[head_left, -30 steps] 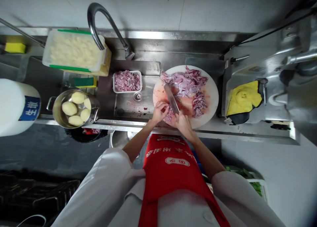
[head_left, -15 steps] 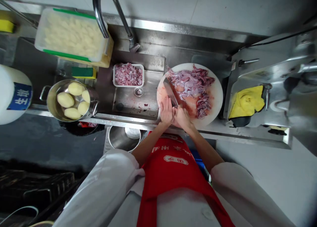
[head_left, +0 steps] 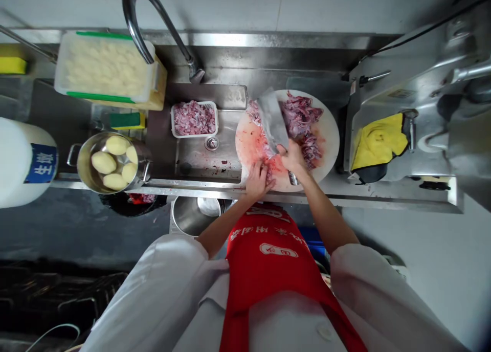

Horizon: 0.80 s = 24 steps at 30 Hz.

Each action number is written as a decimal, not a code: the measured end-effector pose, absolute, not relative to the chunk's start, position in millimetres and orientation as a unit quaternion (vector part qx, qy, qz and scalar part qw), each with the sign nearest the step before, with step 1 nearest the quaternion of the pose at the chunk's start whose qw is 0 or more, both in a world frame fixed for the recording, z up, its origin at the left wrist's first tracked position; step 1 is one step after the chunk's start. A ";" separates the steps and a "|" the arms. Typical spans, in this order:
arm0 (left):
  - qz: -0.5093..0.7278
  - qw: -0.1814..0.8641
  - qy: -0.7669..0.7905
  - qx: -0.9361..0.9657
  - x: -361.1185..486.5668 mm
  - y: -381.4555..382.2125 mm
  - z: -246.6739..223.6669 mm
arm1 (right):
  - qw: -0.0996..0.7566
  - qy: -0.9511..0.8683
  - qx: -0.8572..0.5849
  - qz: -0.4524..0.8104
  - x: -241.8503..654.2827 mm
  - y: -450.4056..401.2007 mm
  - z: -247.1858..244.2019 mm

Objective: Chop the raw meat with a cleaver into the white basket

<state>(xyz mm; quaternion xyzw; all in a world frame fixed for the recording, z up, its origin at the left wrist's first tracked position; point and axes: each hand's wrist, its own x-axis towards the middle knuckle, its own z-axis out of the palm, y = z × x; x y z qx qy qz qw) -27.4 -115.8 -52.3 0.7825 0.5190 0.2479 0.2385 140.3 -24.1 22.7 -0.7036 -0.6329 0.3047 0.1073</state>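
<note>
My right hand (head_left: 293,159) is closed around the handle of a cleaver (head_left: 273,119). Its broad blade is smeared by motion, raised and pointing to the far left over a round white cutting board (head_left: 332,132). At the board's front left lies my left hand (head_left: 258,180), fingers apart and pointing away from me, touching pinkish raw meat (head_left: 270,179) beside it. Part of that meat is hidden under the fingers. A larger pile of raw purplish-pink meat (head_left: 301,114) covers the far right of the board, partly behind the blade. Red juice stains the board.
Left of the board, a white basket (head_left: 194,135) of cut meat sits in the steel sink (head_left: 230,160) under a curved faucet (head_left: 164,17). Farther left are a pot (head_left: 85,173) of peeled potatoes and a lidded food box (head_left: 103,70). A yellow cloth (head_left: 378,139) lies at right.
The cleaver has lifted and swung away from the left hand, its blade now over the board's far side. The right hand has moved right. The left fingers have spread and shifted slightly nearer.
</note>
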 end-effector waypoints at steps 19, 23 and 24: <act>0.050 0.139 0.279 0.949 -19.3 -61.7 -53.7 | 0.237 -0.390 -0.843 0.284 235.9 -231.4 28.4; 0.036 0.158 0.231 0.959 -37.2 -44.9 -53.4 | 0.229 -0.378 -0.849 0.288 220.2 -229.8 34.2; 0.036 0.161 0.252 0.953 -41.2 -36.7 -53.7 | 0.228 -0.377 -0.849 0.290 216.2 -228.8 35.4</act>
